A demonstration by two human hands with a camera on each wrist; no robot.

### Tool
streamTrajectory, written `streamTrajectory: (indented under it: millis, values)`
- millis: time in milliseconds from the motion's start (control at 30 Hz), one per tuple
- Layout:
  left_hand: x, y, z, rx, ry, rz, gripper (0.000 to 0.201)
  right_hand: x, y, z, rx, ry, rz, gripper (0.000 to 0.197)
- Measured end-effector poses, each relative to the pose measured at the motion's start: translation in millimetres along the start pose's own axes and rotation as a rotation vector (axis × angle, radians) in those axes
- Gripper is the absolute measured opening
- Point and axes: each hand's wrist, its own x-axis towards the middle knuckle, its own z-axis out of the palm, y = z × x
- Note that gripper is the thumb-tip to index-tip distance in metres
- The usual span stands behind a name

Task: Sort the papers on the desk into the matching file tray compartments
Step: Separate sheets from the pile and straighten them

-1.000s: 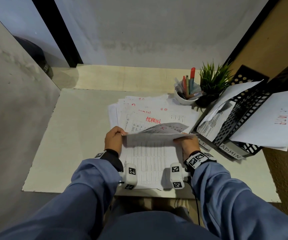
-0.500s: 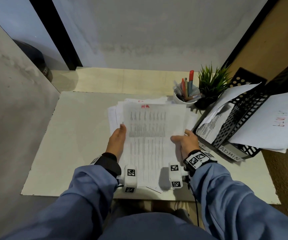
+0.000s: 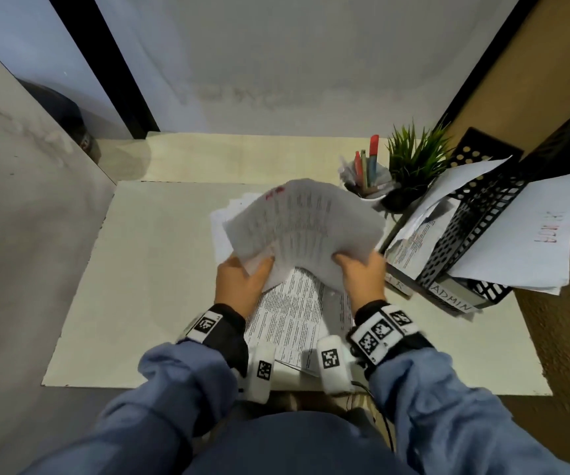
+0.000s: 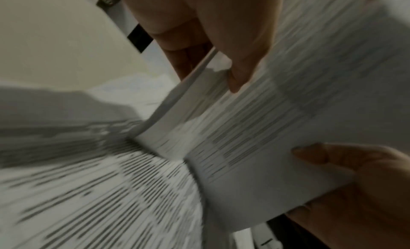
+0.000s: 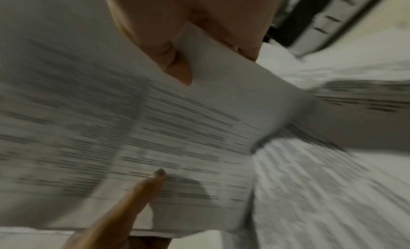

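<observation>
A printed sheet (image 3: 306, 228) with a red word near its top edge is held up above the desk, tilted toward the right. My left hand (image 3: 242, 281) pinches its lower left edge and my right hand (image 3: 362, 272) pinches its lower right corner. In the left wrist view the sheet (image 4: 277, 138) sits between thumb and fingers; the right wrist view shows the sheet (image 5: 155, 130) in the same pinch. More printed papers (image 3: 290, 323) lie flat on the desk under it. The black mesh file tray (image 3: 475, 241) stands at the right, with a label reading ADMIN (image 3: 451, 298).
A white cup of pens (image 3: 366, 176) and a small green plant (image 3: 414, 166) stand behind the held sheet. Sheets (image 3: 523, 234) stick out of the tray compartments. Walls close in at the back and left; bare desk (image 3: 146, 286) stretches to the left.
The sheet was unfolded and lifted off the pile, and now swings up and to the right toward the tray. Both hands rose with it.
</observation>
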Motion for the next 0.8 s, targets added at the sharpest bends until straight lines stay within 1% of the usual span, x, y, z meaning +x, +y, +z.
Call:
streamTrajectory:
  millis: [33,100,167,200,233,267,333,367,400,433,467,500,533,567,600,667,700,733,800]
  values:
    - [0.0,-10.0,2.9,0.017,-0.007,-0.061,0.024,1.2,12.0,1.9,-0.023,0.000,0.045,0.023]
    - [0.1,-16.6,6.0,-0.014,0.007,-0.114,0.021,6.2,20.3,0.8,-0.028,-0.002,0.087,0.021]
    - [5.2,-7.4,4.3,-0.010,0.050,-0.063,0.022,13.5,8.7,-5.7,-0.019,-0.020,0.030,0.019]
    - [8.9,2.4,3.3,-0.001,0.063,-0.005,0.026,18.3,-1.3,-10.6,-0.040,-0.012,-0.033,0.019]
    - [12.4,15.8,2.6,0.001,0.062,0.058,0.031,23.9,-12.6,-16.2,-0.065,0.029,-0.120,0.020]
    - [15.0,31.9,2.9,-0.008,0.054,0.119,0.034,32.4,-21.0,-23.5,-0.089,0.115,-0.203,0.025]
    - [20.7,66.7,5.7,-0.011,0.027,0.222,0.037,46.5,-36.0,-38.8,-0.128,0.359,-0.337,0.041]
    - [23.3,84.9,7.5,0.010,0.019,0.275,0.035,53.8,-39.9,-46.3,-0.177,0.475,-0.370,0.049]
    - [26.2,103.4,9.5,0.045,0.011,0.337,0.031,60.8,-43.4,-53.2,-0.251,0.551,-0.371,0.056]
    - [29.8,119.3,11.8,0.101,-0.002,0.395,0.025,70.0,-44.0,-60.1,-0.325,0.578,-0.317,0.064]
    - [34.0,133.6,14.9,0.171,-0.028,0.454,0.019,79.7,-42.0,-65.1,-0.381,0.569,-0.213,0.074]
    - [38.2,147.5,19.2,0.246,-0.071,0.493,0.010,90.0,-39.6,-68.5,-0.401,0.534,-0.092,0.083]
    - [43.2,160.4,24.1,0.322,-0.126,0.524,0.004,97.7,-38.6,-71.1,-0.373,0.481,0.025,0.090]
    - [47.3,172.8,30.2,0.403,-0.181,0.542,0.009,105.1,-36.1,-74.2,-0.341,0.432,0.116,0.089]
    - [51.0,184.0,36.6,0.473,-0.235,0.562,0.012,107.7,-36.0,-76.5,-0.335,0.378,0.183,0.075]
    - [58.5,203.5,52.3,0.583,-0.316,0.573,0.012,112.3,-35.9,-84.7,-0.346,0.310,0.195,0.025]
    - [61.0,211.2,60.5,0.625,-0.345,0.581,0.018,112.1,-38.8,-89.3,-0.363,0.303,0.170,0.010]
    - [63.4,218.4,68.4,0.660,-0.365,0.598,0.025,112.4,-41.5,-95.3,-0.378,0.308,0.142,0.018]
    - [66.4,231.0,85.7,0.716,-0.404,0.608,0.026,113.1,-48.0,-107.1,-0.408,0.321,0.066,0.027]
